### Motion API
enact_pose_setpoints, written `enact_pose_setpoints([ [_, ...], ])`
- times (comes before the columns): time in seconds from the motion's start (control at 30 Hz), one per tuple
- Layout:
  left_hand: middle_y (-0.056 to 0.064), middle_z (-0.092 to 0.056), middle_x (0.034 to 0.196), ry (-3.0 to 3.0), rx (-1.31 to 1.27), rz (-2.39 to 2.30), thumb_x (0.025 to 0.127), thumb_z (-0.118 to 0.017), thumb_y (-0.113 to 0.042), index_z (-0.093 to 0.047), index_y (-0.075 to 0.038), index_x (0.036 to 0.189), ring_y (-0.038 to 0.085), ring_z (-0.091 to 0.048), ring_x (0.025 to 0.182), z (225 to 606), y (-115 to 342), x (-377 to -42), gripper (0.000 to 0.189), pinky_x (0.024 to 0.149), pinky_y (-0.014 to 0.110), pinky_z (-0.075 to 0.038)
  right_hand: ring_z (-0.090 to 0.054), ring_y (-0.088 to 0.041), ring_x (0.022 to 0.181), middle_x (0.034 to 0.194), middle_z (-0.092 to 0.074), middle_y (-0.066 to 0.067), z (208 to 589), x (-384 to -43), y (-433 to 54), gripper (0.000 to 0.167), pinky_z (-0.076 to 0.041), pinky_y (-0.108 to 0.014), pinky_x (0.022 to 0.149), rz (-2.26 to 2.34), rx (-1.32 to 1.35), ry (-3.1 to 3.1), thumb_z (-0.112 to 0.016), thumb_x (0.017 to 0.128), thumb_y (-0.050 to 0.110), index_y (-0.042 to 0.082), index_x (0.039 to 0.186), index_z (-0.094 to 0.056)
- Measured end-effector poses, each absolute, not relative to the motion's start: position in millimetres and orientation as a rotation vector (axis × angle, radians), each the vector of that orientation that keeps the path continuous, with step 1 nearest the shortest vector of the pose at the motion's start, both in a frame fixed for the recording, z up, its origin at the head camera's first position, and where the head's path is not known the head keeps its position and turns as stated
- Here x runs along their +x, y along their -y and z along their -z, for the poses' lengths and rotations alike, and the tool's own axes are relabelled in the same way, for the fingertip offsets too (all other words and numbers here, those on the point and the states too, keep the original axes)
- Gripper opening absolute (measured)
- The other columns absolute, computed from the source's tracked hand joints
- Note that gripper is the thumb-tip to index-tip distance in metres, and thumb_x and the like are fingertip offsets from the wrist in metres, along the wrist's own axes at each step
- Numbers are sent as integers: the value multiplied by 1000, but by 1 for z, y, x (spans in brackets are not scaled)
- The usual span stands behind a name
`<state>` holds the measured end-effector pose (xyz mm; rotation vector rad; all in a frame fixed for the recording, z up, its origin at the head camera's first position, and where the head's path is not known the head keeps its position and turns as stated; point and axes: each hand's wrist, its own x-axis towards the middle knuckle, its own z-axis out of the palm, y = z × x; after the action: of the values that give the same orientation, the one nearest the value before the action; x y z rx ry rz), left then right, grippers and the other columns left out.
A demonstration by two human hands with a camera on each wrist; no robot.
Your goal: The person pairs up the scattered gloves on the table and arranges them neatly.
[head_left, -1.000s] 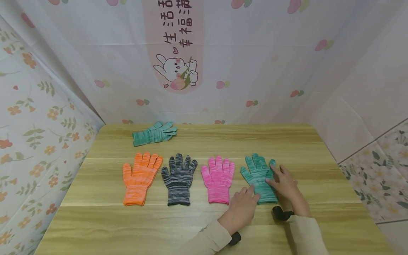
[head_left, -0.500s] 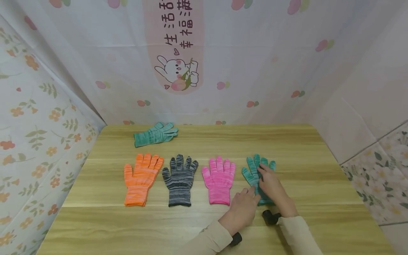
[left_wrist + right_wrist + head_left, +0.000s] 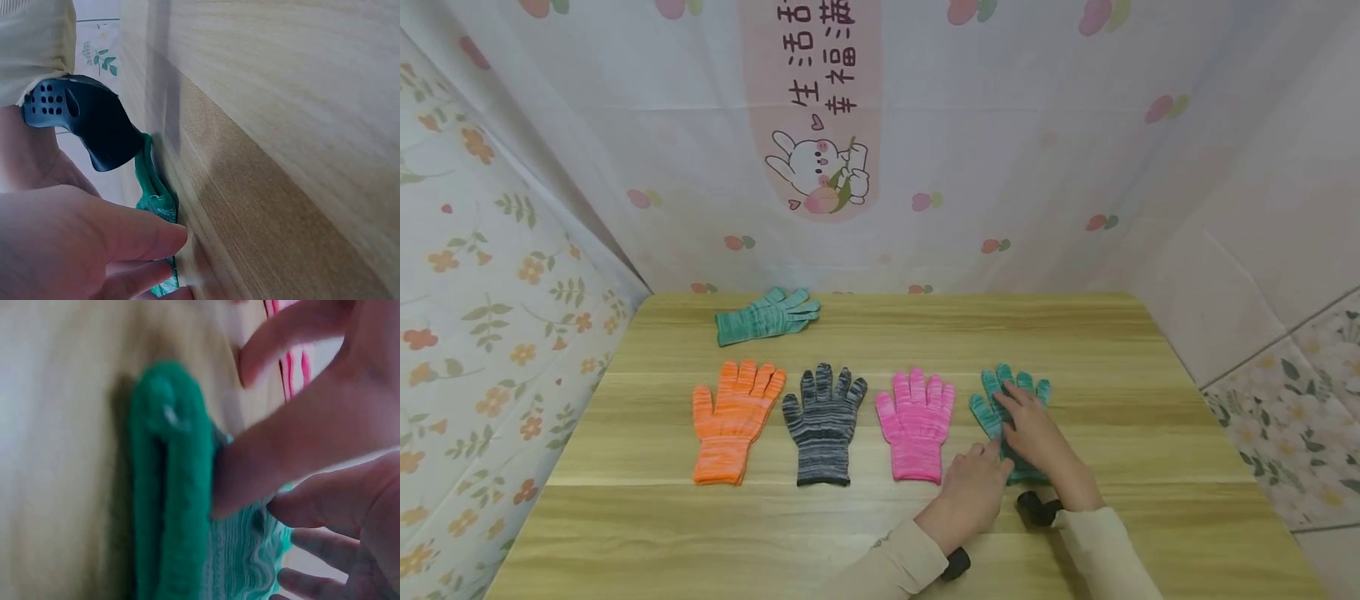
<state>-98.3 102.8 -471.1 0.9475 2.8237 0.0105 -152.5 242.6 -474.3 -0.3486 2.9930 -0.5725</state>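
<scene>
A green knit glove (image 3: 988,413) lies flat at the right end of a row on the table, its fingers toward the back wall. My right hand (image 3: 1036,433) rests on its palm, fingers extended toward the glove's fingers and covering much of it. Beside the glove's lower left edge, my left hand (image 3: 972,492) touches it with its fingertips. Seen edge-on in the left wrist view, the green glove (image 3: 157,203) runs behind the left hand's fingers. The folded cuff edge (image 3: 187,537) fills the middle of the right wrist view.
Leftward in the row lie a pink glove (image 3: 916,429), a black-and-grey glove (image 3: 822,429) and an orange glove (image 3: 730,425). Another green glove (image 3: 767,318) lies sideways near the back edge of the wooden table (image 3: 700,542). A patterned cloth (image 3: 1000,150) hangs behind.
My right hand has moved left from the green glove's right edge onto its palm. The left hand stays at the lower left edge. The other gloves lie as before.
</scene>
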Motion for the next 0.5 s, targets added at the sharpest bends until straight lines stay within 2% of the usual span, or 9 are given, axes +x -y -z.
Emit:
enact_pose_setpoints([
  [0.23,-5,-40,143,-2834,964,-7,87,-62,-28,-53,-31,126,11,-47,116,472,-103,-97,40,80,26,-49,-28,-58,126,141,-35,-32,475,-149,-242,43,-31,-67,96,581,-378,-2956,-55,89,4,-7,130,-48],
  [0.5,-4,-40,142,-2847,971,-26,86,-64,-29,-52,-31,128,11,-47,117,473,-103,-97,44,82,26,-49,-19,-54,133,148,-21,-30,472,-145,-257,47,-23,-68,101,847,-391,-2819,-48,95,8,-4,139,-37],
])
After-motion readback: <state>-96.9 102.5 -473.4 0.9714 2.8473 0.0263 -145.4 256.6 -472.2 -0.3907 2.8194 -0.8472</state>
